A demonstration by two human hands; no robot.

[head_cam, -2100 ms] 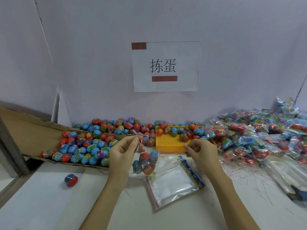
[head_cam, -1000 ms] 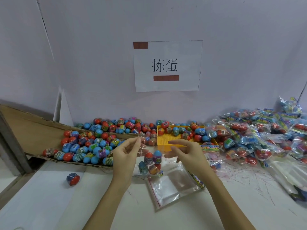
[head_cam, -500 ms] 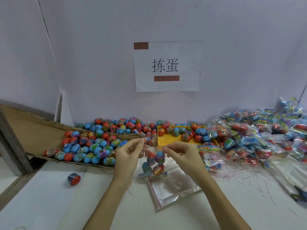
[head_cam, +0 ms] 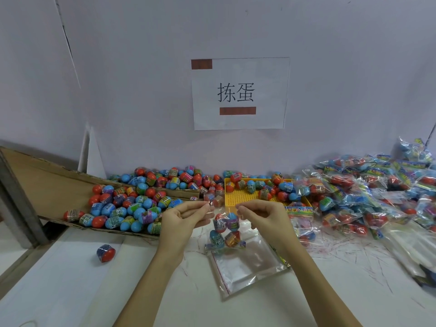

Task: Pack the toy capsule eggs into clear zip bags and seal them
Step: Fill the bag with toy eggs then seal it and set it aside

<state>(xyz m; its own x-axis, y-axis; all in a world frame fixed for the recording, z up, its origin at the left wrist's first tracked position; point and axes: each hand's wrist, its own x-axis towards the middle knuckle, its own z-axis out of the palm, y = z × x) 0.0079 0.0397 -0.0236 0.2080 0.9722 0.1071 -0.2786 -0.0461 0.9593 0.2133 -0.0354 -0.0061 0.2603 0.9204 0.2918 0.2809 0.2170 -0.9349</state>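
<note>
filled bag pinched at its mouth, ready for the seal

the filled zip bag [head_cam: 225,228] hangs just in front of the yellow tray [head_cam: 238,197], its lower end resting on or just above the stack of empty bags [head_cam: 245,263]; which of the two i cannot tell. the left hand [head_cam: 186,215] pinches the top edge at the bag's left corner with thumb and forefinger, and the right hand [head_cam: 259,214] pinches the same edge at the right corner, the other fingers loosely curled. four capsule eggs [head_cam: 232,221] sit inside, two above two.

judging by the look, the film is thin, soft and slippery, so it will fold wherever it is not held taut. the eggs are hard, smooth plastic shells, light one by one, yet together they pull the bag down and may roll against each other. the best hold is the one shown: both top corners, on the zip strip itself, where the film is stiffest. to seal it, the strip likely needs pressing between thumb and finger along its whole run, with the mouth kept stretched.

left of the tray, loose eggs [head_cam: 132,208] fill a cardboard box [head_cam: 47,180]; right of it lies a heap of packed bags [head_cam: 368,192]. a single egg [head_cam: 105,252] lies on the counter [head_cam: 70,279], well left of the tray.
</note>
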